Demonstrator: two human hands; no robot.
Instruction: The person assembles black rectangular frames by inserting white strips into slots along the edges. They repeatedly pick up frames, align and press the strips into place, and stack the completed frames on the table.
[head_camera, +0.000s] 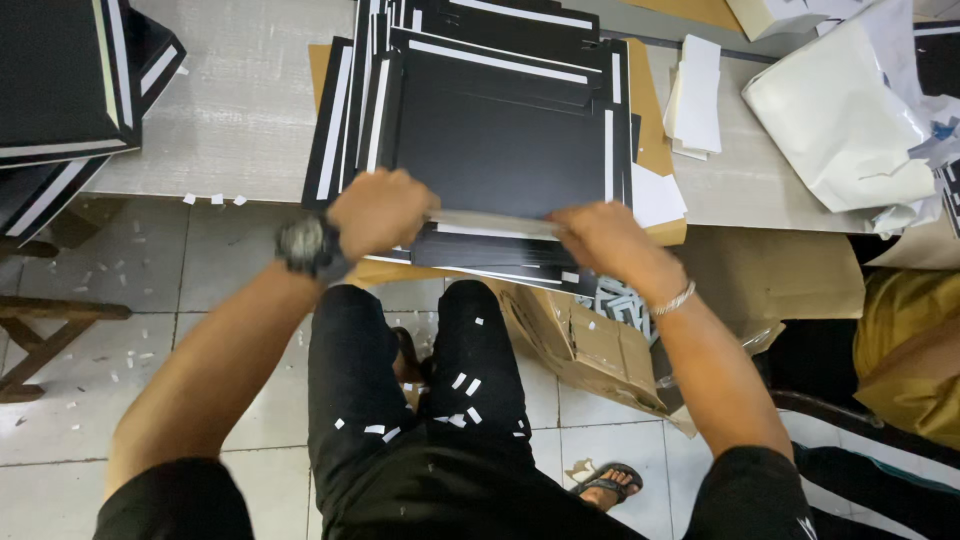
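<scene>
My left hand (378, 212), with a dark watch on its wrist, and my right hand (605, 237), with a silver bracelet, pinch the two ends of a thin pale strip (495, 223). The strip stretches along the near edge of a black card sheet (500, 140). That sheet tops a stack of black card sheets with white tape strips (345, 120), lying on brown cardboard at the front edge of a grey table (240, 110). My black trousers (470, 400) below are dotted with small white paper bits.
Another stack of black sheets (60, 90) sits at the table's left end. White paper pieces (695, 95) and a crumpled white sheet (840, 120) lie at right. A torn cardboard box (590, 340) stands under the table, a wooden stool (40, 330) at left on the tiled floor.
</scene>
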